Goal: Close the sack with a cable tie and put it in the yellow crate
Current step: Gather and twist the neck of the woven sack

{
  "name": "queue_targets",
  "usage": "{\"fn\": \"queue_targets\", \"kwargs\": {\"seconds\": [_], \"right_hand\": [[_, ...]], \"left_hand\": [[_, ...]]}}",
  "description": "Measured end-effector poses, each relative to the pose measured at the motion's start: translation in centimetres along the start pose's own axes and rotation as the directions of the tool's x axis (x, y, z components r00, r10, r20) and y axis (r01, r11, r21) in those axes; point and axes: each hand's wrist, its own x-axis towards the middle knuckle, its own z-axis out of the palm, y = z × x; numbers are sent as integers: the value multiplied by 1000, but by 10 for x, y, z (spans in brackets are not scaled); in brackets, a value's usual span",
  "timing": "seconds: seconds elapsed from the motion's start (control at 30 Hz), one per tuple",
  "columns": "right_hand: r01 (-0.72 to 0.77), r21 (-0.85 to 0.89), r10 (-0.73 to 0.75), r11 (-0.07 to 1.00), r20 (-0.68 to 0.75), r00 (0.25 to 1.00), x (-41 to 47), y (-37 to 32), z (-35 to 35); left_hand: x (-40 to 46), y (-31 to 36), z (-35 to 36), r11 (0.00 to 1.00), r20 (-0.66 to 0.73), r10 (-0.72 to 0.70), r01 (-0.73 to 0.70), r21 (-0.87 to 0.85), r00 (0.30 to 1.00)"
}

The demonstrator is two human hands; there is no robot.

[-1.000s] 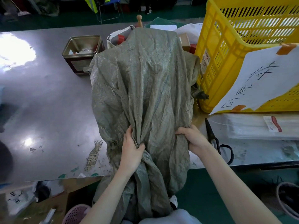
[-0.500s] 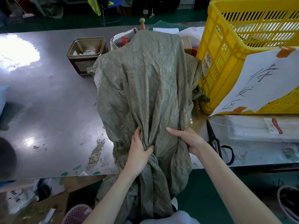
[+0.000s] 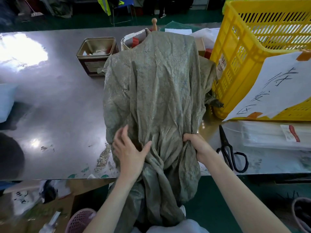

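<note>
The left hand (image 3: 129, 152) lies flat and spread on the sack (image 3: 156, 101), fingers apart, gripping nothing. The right hand (image 3: 197, 146) is clenched around a gathered fold at the sack's right side, the fingertips buried in the cloth. The two hands sit apart, with bunched fabric between them.

The grey-green woven sack stands on the near edge of the metal table (image 3: 58, 106), its loose mouth spilling over the edge toward the person's lap, where the lower folds are cut off by the frame. What fills the sack is hidden.

Just right of it stands the yellow crate (image 3: 244, 52), touching the sack's right flank; a handwritten paper sheet (image 3: 272, 88) taped to its front covers part of the wall, and the crate's inside is mostly out of view. Black scissors (image 3: 230, 150) lie near the right wrist, beside a clear packet (image 3: 272, 137) whose contents are hard to make out. Behind the sack, an open tin (image 3: 96, 56) and partly hidden boxes sit on the glare-washed tabletop. The floor beyond is green, the back of the room dark.
</note>
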Motion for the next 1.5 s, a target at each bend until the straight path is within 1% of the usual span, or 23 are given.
{"fn": "queue_targets", "kwargs": {"seconds": [0.07,0.1,0.17,0.23,0.33,0.43,0.53,0.63,0.67,0.77,0.9,1.0,1.1,1.17,1.2,1.3,1.33,1.4,1.47,1.5], "right_hand": [[-8,16,7,1000,39,999,-4,-1,-1],[-13,36,10,999,62,998,-6,-2,-2],[-22,75,14,997,107,994,-9,-3,-4],[-22,88,10,996,135,991,-9,-3,-5],[-16,53,7,998,164,986,-5,-2,-7],[13,-4,-12,1000,129,992,0,-1,-6],[35,37,-38,999,94,995,4,1,-5],[52,67,-57,996,69,996,5,2,-4],[50,66,-55,997,63,997,6,3,-4],[53,63,-55,997,24,998,6,4,-2],[64,77,-62,995,-19,998,5,5,0],[24,86,-24,996,1,1000,5,6,-1],[-47,104,38,993,83,996,2,4,-1],[-34,58,27,998,125,992,2,2,-1],[-19,33,15,999,121,993,3,1,0],[1,55,-5,998,76,997,6,3,5],[10,71,-15,997,67,998,7,3,8],[45,91,-50,995,57,997,7,6,14],[84,108,-89,991,36,995,6,9,21],[99,116,-102,988,18,995,6,11,23]], "left_hand": [[10,-8,-4,993,-67,-98,102,58,993],[16,-11,-6,984,-62,-169,172,55,984],[27,-17,-10,951,4,-309,309,6,951],[37,-21,-13,907,103,-393,403,-121,914],[45,-21,-12,808,250,-414,480,-342,875],[46,-19,-3,721,346,-442,557,-412,827],[45,-22,6,679,445,-441,614,-402,779],[41,-15,6,640,588,-441,697,-323,678],[40,-12,5,629,616,-433,710,-316,658],[40,-5,2,604,637,-432,730,-321,638],[41,-4,-1,610,659,-416,730,-309,626],[39,-6,3,654,637,-385,685,-321,667],[35,-3,8,681,608,-374,652,-334,701],[32,0,11,701,594,-367,632,-329,716],[30,2,11,696,595,-367,635,-334,715],[27,7,13,607,676,-355,709,-360,646],[26,10,12,620,701,-318,700,-355,638],[27,15,11,718,730,-258,631,-293,633],[28,18,13,807,731,-252,554,-202,634],[28,20,14,833,732,-244,524,-178,636]]}}
